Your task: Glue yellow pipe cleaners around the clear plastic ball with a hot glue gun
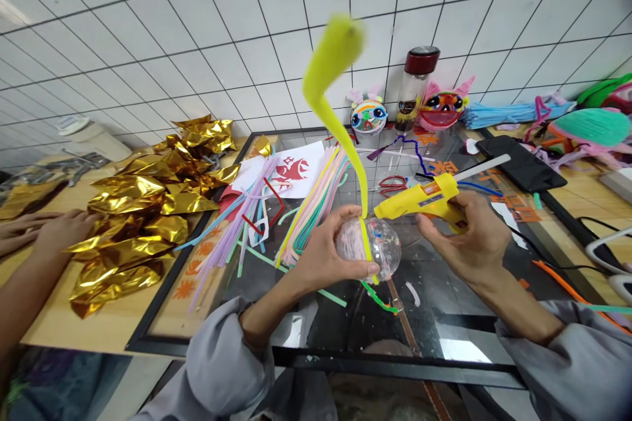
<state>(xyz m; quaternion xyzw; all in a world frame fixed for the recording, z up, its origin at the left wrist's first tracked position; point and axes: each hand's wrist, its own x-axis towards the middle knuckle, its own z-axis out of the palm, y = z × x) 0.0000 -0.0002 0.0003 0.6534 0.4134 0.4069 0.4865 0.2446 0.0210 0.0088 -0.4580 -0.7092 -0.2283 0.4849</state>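
Observation:
My left hand [323,250] is wrapped round a clear plastic ball [375,243] with glittery bits inside. A long yellow-green pipe cleaner [330,72] runs over the ball and curls up high above it. My right hand [469,237] grips a yellow hot glue gun [419,198] by its handle. Its nozzle points left and sits right by the top of the ball, where the pipe cleaner meets it. Both hands hover over a dark glass-topped table [444,316].
Bundles of pastel pipe cleaners [306,210] lie left of the ball. Crumpled gold foil [148,210] covers the wooden table at left, where another person's hands [44,230] rest. A black phone [523,161], a jar [413,89], small decorated masks [442,108] and cables lie further back and right.

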